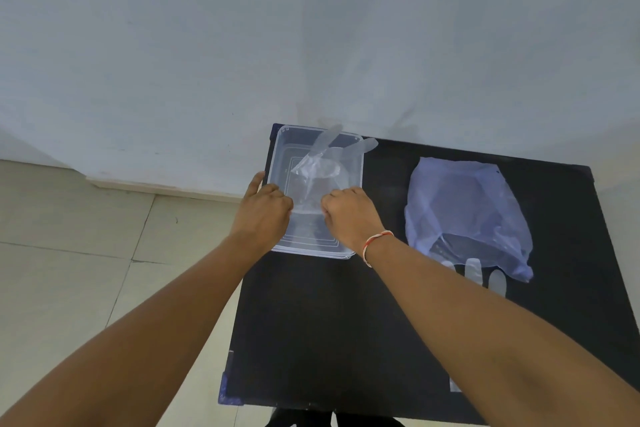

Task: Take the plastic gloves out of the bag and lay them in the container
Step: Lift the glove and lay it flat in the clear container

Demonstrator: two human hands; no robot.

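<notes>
A clear rectangular plastic container (360,180) stands at the far left of the black table. A transparent plastic glove (317,168) lies stretched inside it, its fingers sticking out over the far rim. My left hand (265,210) and my right hand (349,215) are both over the container's near half, each pinching the cuff end of that glove. A thin bluish plastic bag (464,211) lies to the right, mouth toward me. Fingers of another glove (472,272) poke out of the bag's mouth.
The black table (329,322) is small; its left edge runs just beside the container, with tiled floor (69,253) below. A pale wall (311,28) rises right behind the table's far edge.
</notes>
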